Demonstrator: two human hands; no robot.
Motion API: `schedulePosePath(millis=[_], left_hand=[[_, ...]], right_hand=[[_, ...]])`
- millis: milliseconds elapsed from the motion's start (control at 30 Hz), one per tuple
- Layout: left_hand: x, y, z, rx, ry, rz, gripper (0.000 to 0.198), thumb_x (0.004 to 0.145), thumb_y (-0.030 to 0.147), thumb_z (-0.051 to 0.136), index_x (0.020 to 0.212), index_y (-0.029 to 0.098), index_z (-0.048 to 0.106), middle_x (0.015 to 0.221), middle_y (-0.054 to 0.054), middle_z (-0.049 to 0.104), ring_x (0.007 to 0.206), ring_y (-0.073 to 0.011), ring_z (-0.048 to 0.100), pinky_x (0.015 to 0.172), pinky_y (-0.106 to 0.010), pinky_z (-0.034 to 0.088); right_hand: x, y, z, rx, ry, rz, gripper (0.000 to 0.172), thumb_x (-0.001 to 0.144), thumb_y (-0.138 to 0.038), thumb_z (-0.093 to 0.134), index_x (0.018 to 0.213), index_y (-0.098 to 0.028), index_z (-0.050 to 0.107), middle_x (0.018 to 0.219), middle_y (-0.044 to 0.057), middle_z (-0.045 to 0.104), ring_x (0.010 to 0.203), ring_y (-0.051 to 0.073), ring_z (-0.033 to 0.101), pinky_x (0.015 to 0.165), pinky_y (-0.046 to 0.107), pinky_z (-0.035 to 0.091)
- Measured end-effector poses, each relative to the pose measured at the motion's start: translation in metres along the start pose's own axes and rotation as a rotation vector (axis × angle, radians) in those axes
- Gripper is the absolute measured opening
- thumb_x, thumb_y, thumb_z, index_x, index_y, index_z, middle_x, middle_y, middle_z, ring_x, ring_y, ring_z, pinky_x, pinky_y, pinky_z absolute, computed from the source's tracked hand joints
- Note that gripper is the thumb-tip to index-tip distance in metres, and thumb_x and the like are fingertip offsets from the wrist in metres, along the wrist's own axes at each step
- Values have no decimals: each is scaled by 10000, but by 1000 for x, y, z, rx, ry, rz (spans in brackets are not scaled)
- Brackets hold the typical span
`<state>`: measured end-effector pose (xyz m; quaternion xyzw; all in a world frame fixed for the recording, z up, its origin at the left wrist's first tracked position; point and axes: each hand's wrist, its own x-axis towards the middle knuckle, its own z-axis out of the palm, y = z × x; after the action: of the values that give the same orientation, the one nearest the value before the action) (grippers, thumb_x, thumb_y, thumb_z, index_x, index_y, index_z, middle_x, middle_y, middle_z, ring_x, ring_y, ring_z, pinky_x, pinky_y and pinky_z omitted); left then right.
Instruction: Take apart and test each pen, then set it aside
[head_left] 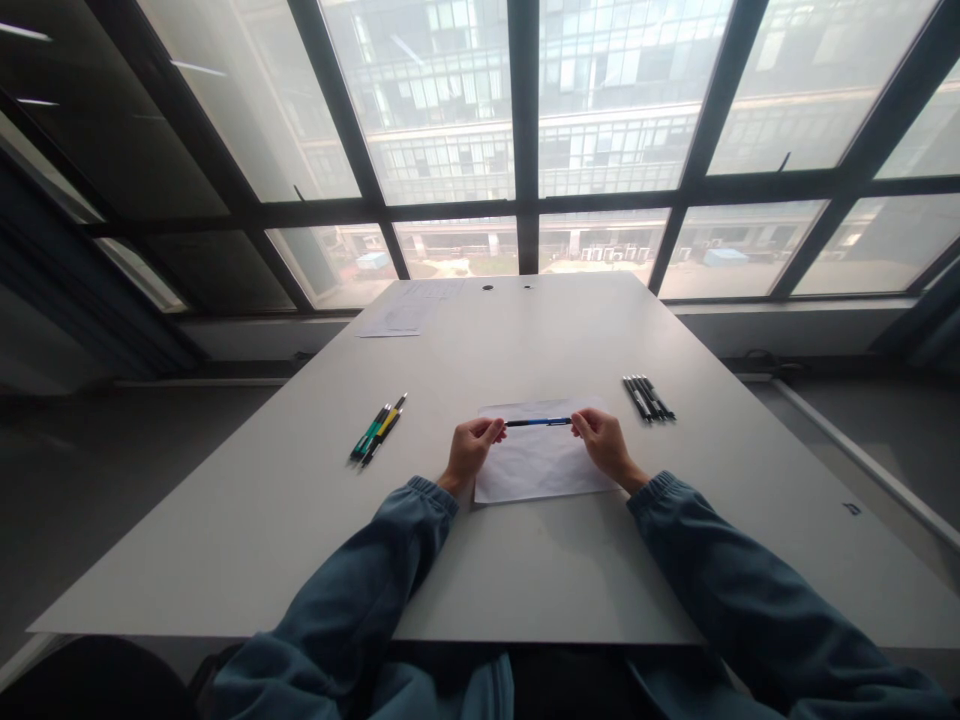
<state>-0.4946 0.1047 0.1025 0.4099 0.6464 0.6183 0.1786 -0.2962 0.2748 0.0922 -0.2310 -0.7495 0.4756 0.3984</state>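
Note:
A blue and black pen [537,422] is held level between both hands, just above a white sheet of paper [541,470] on the table. My left hand [471,447] pinches its left end. My right hand [602,440] pinches its right end. Both arms wear blue-grey sleeves. To the left lie a few pens [379,431], one green, one yellow, side by side. To the right lies a row of several black pens [649,398].
The white table [315,520] reaches to a wall of large windows. Printed papers [405,312] lie at the far left of the table. Two small dark holes [507,287] sit near its far edge. Grey floor lies on both sides.

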Motion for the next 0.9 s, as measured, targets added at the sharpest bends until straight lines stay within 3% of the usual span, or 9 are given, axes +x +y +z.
schedulePosePath(millis=[900], left_hand=[[1, -2, -1, 1, 5, -6, 413, 816, 517, 667, 726, 119, 732, 673, -85, 709, 619, -170, 637, 625, -280, 519]], right_hand=[[0, 0, 1, -43, 3, -15, 432, 892, -552, 545, 694, -179, 636, 603, 34, 639, 569, 173, 593, 564, 280, 463]])
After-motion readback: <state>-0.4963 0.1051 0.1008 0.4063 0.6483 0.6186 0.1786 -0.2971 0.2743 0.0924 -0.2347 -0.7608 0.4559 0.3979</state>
